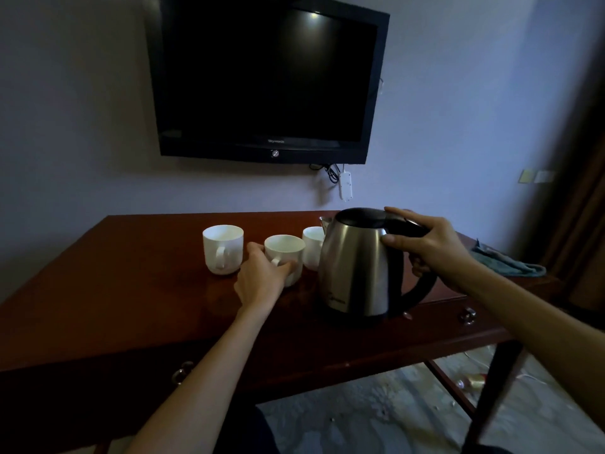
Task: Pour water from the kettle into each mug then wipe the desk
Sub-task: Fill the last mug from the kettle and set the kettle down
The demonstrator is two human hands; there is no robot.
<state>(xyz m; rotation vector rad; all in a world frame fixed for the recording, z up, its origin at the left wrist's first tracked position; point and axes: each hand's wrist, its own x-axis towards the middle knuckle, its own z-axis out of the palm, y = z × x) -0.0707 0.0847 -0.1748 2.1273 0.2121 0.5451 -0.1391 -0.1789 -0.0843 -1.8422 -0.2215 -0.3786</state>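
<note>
The right hand (429,247) fingers (393,239) are curling round the handle of the kettle (357,267), which is sitting upright on the surface (131,290). The left hand (262,280) fingers are gripping the middle mug (284,255). Lifting steadily and tipping slowly should be keeping spills off the wood.
</note>
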